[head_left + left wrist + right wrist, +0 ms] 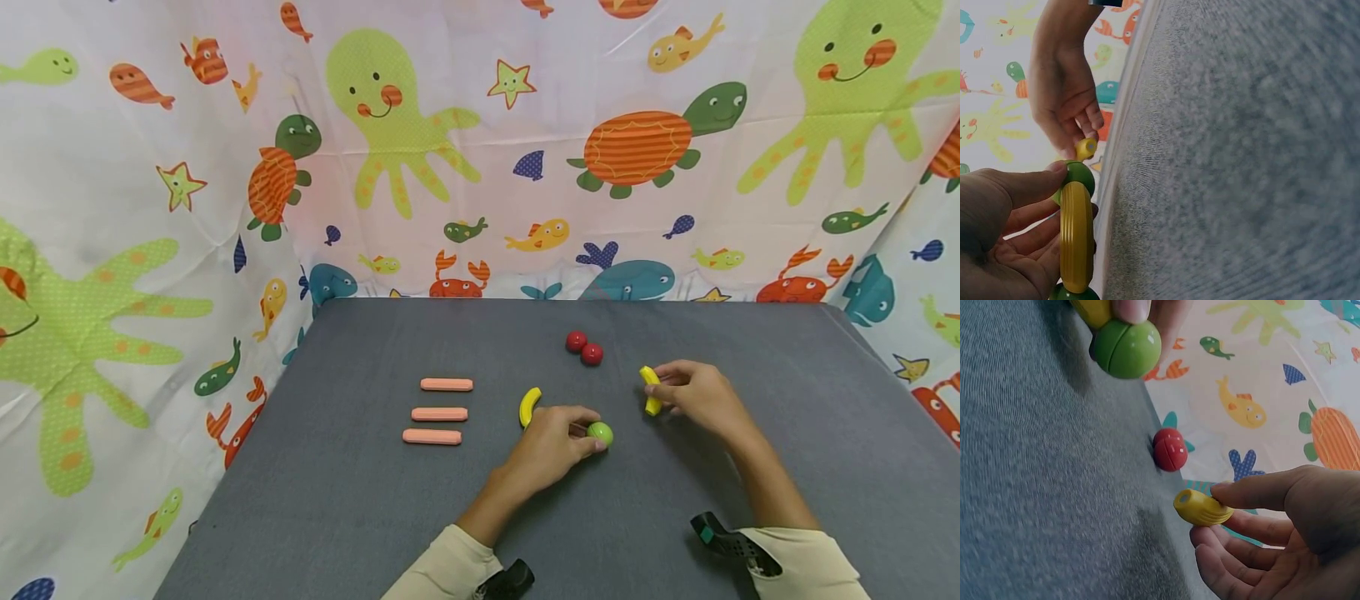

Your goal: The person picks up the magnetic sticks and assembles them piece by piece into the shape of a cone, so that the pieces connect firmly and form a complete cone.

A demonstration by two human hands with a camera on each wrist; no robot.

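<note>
My left hand (551, 442) pinches a small shiny green ball (600, 433) between thumb and fingers, low over the grey table. A toy banana (529, 407) lies just left of that hand; in the left wrist view the banana (1076, 237) overlaps the fingers. Part of a second green ball (1075, 292) shows at the bottom of that view, hidden in the head view. My right hand (701, 396) holds another yellow toy banana (650, 390) by thumb and fingertips. From the right wrist, this banana (1202, 508) shows a small pale round spot on its end.
Two red balls (592, 354) sit close together farther back on the grey table (337, 500). Three toy sausages (439, 414) lie in a column at the left. A curtain (495, 200) printed with sea animals hangs behind the table and along its sides.
</note>
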